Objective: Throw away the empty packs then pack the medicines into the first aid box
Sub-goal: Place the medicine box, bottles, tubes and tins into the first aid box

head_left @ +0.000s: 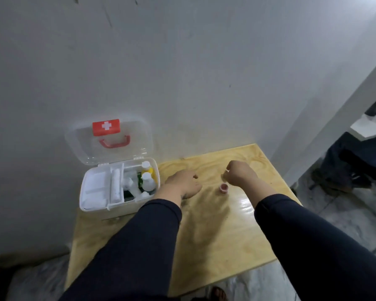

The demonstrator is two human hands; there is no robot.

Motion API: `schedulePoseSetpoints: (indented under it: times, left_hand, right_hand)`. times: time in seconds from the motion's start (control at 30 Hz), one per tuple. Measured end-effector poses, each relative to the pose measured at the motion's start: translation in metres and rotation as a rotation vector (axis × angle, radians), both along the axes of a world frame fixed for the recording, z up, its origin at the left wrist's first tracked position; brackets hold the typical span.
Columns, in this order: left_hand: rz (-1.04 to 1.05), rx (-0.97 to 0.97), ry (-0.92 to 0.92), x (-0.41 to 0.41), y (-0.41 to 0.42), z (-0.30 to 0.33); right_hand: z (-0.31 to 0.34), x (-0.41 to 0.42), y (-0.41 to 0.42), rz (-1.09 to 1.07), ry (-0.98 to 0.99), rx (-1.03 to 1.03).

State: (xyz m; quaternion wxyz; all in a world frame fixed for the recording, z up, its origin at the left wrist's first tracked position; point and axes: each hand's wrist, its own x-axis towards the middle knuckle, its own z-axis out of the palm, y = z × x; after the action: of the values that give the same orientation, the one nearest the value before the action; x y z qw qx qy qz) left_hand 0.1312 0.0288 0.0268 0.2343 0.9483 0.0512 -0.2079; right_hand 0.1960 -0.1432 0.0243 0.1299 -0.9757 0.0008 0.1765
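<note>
1. A pale wooden bench (215,231) is standing against a grey wall (182,72), most of its top lying bare.
2. The first aid box (96,205) is sitting at the bench's far left corner, its clear lid (80,146) leaning open against the wall, with a red cross label and red handle showing on it.
3. Inside the box, white bottles (147,181) are standing in the right compartment, one with a yellow body.
4. The left hand (182,183) is hovering palm down just beside the box, fingers loosely spread and holding nothing.
5. The right hand (240,173) is curling into a loose fist; whether it is pinching anything, I cannot tell.
6. A small pink-rimmed jar (223,188) is resting on the bench between the hands, just below the right one.
</note>
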Motion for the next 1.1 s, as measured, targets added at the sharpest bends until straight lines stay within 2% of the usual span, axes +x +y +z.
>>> schedulePoseSetpoints:
  times: [0.2,0.37,0.63,0.83,0.97,1.1]
  left_hand:
    - [0.028,0.023,0.045,0.01,-0.027,-0.026]
    - [0.085,0.042,0.049,0.011,-0.035,-0.037]
    - [0.154,0.044,0.042,0.008,-0.04,-0.037]
    - [0.23,0.023,-0.008,0.004,-0.026,-0.012]
    - [0.311,0.038,-0.127,-0.006,-0.001,0.02]
    - [0.424,0.05,-0.259,-0.027,0.035,0.045]
  right_hand:
    - [-0.042,0.011,-0.013,-0.04,0.075,0.14]
    - [-0.059,0.014,-0.009,0.109,0.079,0.115]
    - [-0.072,0.007,-0.004,0.267,-0.04,0.13]
    - [-0.037,0.024,0.003,0.321,-0.025,0.294]
    - [0.009,0.031,0.033,0.418,-0.076,0.422]
    - [0.045,0.02,0.078,0.571,-0.136,0.458]
